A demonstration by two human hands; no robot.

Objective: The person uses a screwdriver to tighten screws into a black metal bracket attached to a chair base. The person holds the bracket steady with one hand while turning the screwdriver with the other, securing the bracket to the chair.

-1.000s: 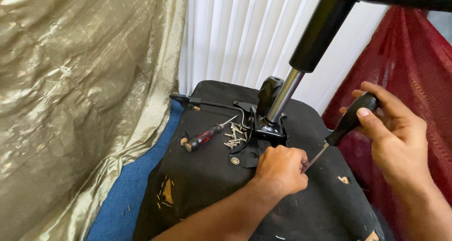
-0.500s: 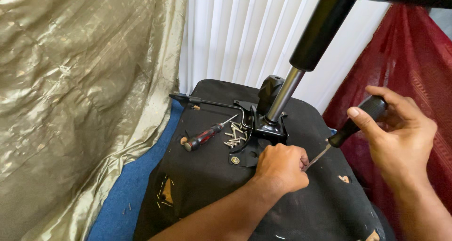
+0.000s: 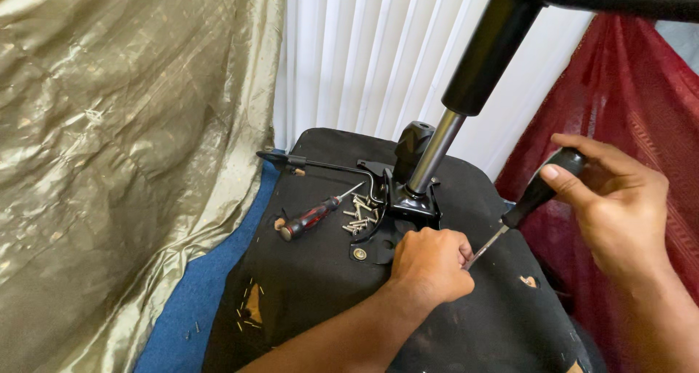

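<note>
An upturned office chair seat (image 3: 306, 278) covered in black fabric lies before me, its metal mechanism plate (image 3: 408, 198) and gas cylinder (image 3: 466, 89) rising from the middle. My left hand (image 3: 431, 264) is closed into a fist on the seat just below the plate, its fingers pinching at the screwdriver tip. My right hand (image 3: 608, 198) grips the black handle of a screwdriver (image 3: 528, 202), whose shaft slants down to the left hand. A second screwdriver with a red and black handle (image 3: 312, 218) lies on the seat beside a pile of several loose screws (image 3: 359, 218).
A gold crinkled cloth (image 3: 116, 162) hangs at left, a dark red cloth (image 3: 626, 89) at right, white vertical blinds (image 3: 364, 52) behind. Blue carpet (image 3: 189, 300) shows beside the seat. A black lever (image 3: 306, 162) sticks out left. The fabric is torn in places (image 3: 253, 307).
My right hand has tilted the screwdriver handle slightly up and to the right. The left hand stays closed at the tip.
</note>
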